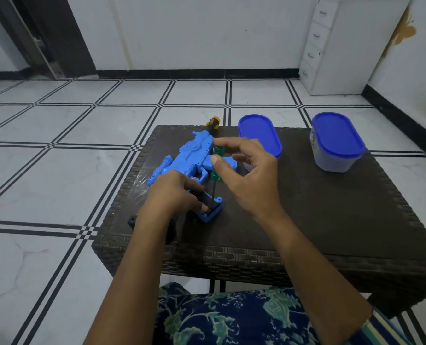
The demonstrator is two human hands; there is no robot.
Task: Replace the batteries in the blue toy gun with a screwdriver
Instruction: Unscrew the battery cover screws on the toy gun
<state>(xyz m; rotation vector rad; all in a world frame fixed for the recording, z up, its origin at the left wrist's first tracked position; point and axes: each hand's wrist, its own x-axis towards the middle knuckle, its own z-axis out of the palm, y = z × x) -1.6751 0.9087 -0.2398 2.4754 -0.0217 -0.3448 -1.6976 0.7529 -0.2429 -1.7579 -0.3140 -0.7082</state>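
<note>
The blue toy gun (194, 155) is lying flat on the dark woven counter (331, 220), toward its left half, with the barrel pointing to the far left and the grip reaching toward the person. The left hand (174, 192) is curling over the grip and holding it down, a fingertip sitting right at the dark opening in the grip's end. The right hand (249, 178) is pinching the green-handled screwdriver (214, 175) between thumb and forefinger, the other fingers hanging loosely bent and touching nothing. The screwdriver is standing nearly upright, its thin shaft running down into the end of the grip just beside the left fingertip.

A second screwdriver with a yellow and black handle (213, 123) is lying at the far edge of the counter, partly hidden behind the gun. A low container with a blue lid (259, 135) is sitting near the right hand, and a taller blue-lidded tub (336, 145) is standing well apart at the right. A small black piece (132, 221) is resting at the counter's left edge, beside the left wrist
</note>
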